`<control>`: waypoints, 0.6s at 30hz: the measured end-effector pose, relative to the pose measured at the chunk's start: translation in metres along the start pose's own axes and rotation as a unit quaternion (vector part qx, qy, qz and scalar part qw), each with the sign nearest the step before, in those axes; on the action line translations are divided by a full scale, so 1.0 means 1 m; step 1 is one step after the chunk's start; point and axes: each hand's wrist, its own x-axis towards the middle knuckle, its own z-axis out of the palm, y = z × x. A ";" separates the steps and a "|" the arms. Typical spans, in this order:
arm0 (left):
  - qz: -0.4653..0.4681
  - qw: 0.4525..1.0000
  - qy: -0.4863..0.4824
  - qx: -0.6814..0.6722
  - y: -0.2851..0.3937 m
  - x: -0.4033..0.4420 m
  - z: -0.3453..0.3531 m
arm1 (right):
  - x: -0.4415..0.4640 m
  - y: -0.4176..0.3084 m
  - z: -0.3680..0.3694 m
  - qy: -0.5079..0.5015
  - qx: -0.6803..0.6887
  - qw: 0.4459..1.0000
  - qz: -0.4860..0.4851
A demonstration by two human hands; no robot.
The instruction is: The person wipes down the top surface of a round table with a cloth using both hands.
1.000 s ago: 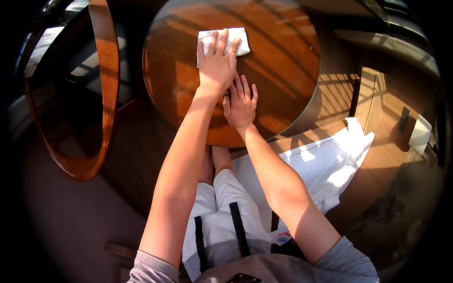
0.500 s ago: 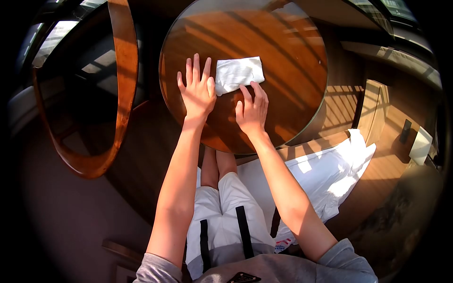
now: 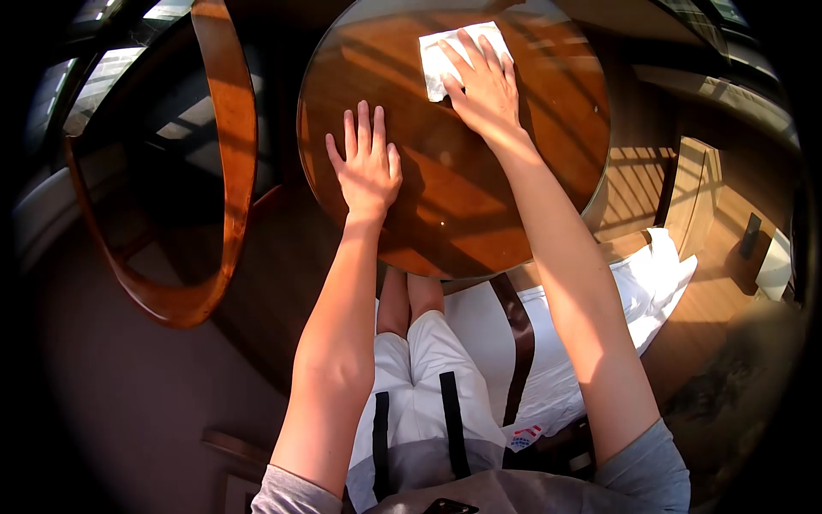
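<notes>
A folded white tissue (image 3: 434,62) lies flat near the far side of a round, glass-topped brown table (image 3: 437,206). My right hand (image 3: 485,90) rests on top of it with the fingers spread, covering its right and lower parts. Whether the sheet is paper or fabric, I cannot tell. My left hand (image 3: 368,167) is nearer to me on the table's left half, palm down and fingers stretched out, with nothing in it.
To the left stands a chair with a curved wooden frame (image 3: 231,163). White fabric or sheeting (image 3: 565,343) with a dark strap lies on the seat at my right. A wooden block-like panel (image 3: 689,188) stands beyond the table's right edge. Bands of sunlight and shadow cross the tabletop.
My right hand has moved away from me and slightly right, bringing the tissue along under its fingers. My left hand has stayed nearly in place on the table.
</notes>
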 end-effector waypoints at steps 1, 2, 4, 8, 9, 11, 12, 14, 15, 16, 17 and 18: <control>-0.001 1.000 -0.005 0.000 0.001 -0.002 0.000 | -0.009 0.003 -0.001 0.001 -0.005 1.000 0.013; 0.000 1.000 -0.007 -0.002 0.001 -0.003 0.000 | -0.020 0.004 -0.002 0.006 0.005 1.000 0.026; 0.000 1.000 -0.015 0.022 0.001 -0.002 0.001 | -0.045 -0.008 -0.001 0.012 0.004 0.999 0.045; -0.002 1.000 -0.014 -0.008 -0.001 -0.001 0.002 | -0.124 -0.057 0.009 -0.010 0.005 0.998 0.054; 0.000 1.000 -0.007 -0.017 -0.001 -0.001 0.004 | -0.147 -0.068 0.009 -0.038 0.004 0.998 0.049; -0.003 1.000 -0.004 -0.025 -0.002 -0.005 0.004 | -0.185 -0.076 0.011 -0.071 0.012 0.997 0.031; -0.004 0.999 -0.001 -0.037 -0.002 -0.004 0.004 | -0.188 -0.072 0.009 -0.090 0.021 0.995 0.028; -0.004 0.999 0.005 -0.054 -0.002 -0.003 0.004 | -0.172 -0.057 0.002 -0.094 0.011 0.995 -0.014; -0.001 0.998 0.003 -0.056 -0.001 -0.004 0.004 | -0.161 -0.048 0.000 -0.089 -0.010 0.995 -0.039; 0.001 0.999 0.002 -0.045 -0.002 -0.004 0.003 | -0.142 -0.043 -0.002 -0.053 0.000 0.998 -0.033; 0.001 0.999 0.003 -0.032 -0.002 -0.003 0.003 | -0.119 -0.038 -0.008 -0.039 0.006 0.999 0.006; 0.000 1.000 -0.007 -0.017 -0.001 -0.004 0.004 | -0.096 -0.032 -0.004 -0.003 -0.010 0.999 0.039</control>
